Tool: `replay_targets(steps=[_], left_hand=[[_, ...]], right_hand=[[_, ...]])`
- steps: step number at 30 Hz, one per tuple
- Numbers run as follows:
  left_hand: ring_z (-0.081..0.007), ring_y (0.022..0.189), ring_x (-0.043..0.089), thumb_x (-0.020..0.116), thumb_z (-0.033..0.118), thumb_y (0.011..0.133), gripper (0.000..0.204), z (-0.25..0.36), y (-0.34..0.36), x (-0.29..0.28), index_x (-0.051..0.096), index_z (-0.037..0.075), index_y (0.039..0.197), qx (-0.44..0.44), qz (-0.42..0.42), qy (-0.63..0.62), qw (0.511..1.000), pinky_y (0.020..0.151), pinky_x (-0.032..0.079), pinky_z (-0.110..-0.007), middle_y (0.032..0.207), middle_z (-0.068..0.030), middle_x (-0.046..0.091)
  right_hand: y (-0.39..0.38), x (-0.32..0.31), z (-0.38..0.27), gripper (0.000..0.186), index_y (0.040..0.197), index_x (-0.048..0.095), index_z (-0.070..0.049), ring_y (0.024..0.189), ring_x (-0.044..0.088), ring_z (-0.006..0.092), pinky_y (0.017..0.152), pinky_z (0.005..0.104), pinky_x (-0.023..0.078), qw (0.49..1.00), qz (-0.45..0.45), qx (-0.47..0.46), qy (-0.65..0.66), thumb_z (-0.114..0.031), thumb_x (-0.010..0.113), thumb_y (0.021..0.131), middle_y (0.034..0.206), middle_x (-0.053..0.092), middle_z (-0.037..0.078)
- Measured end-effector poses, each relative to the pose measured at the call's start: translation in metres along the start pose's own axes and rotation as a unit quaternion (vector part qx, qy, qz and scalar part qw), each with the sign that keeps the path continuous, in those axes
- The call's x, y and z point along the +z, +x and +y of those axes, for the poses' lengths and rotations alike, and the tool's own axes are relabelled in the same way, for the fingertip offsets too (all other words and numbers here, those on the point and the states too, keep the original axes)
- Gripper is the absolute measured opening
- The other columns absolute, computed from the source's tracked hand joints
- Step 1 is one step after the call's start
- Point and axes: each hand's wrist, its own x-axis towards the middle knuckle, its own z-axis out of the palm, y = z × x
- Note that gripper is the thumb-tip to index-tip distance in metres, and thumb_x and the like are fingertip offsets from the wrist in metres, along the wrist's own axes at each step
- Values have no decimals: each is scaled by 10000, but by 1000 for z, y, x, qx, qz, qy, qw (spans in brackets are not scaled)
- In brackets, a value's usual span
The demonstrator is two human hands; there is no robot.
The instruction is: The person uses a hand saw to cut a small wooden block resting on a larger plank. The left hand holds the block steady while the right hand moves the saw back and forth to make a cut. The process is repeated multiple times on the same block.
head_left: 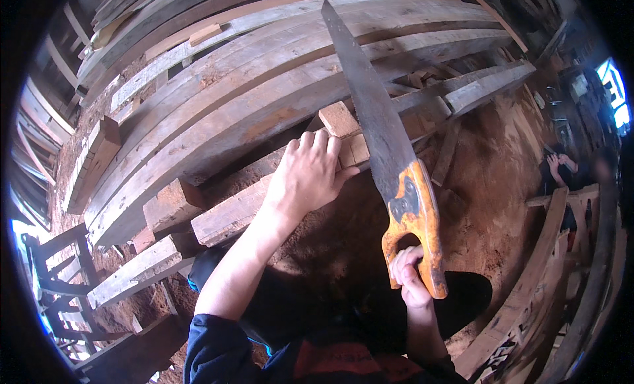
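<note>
My right hand (411,276) is wrapped round the worn orange handle of a handsaw (375,103). The saw's long, dull grey blade slants up and to the left, its tip over the stacked boards. To the left of the blade, my left hand (307,169) grips a wooden beam (231,215) from above, fingers curled over it near the sawn end. Just beyond those fingers a short wood block (339,119) rests close to the blade. Whether the saw's teeth touch the beam, I cannot tell.
Long weathered planks (264,86) lie stacked across the far side. A squared beam end (175,202) juts out at the left. Reddish sawdust (489,205) covers the ground. More timber (528,285) leans at the right, near another person's hands (561,162). Dark wooden frames (66,271) stand at the left.
</note>
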Motion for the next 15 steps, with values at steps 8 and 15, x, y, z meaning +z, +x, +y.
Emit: replay_targets(steps=[8,15], left_hand=[[-291,903,573,603,473,880,489,1,0,-2,567,-1,991,-3,-21,9,1000,748,466,-402,913,-136,559],[-304,905,570,598,502,885,530,-1,-3,-1,558,-8,1020,-11,-13,-1,1000,772,471,-412,925,-147,546]], right_hand=[[5,13,-10,169,803,592,-46,525,536,113,511,243,425,995,1,-61,-84,-159,705,857,670,591,30],[3,1,-4,126,803,587,-53,524,537,108,519,253,425,998,11,22,-52,-117,685,850,614,575,4]])
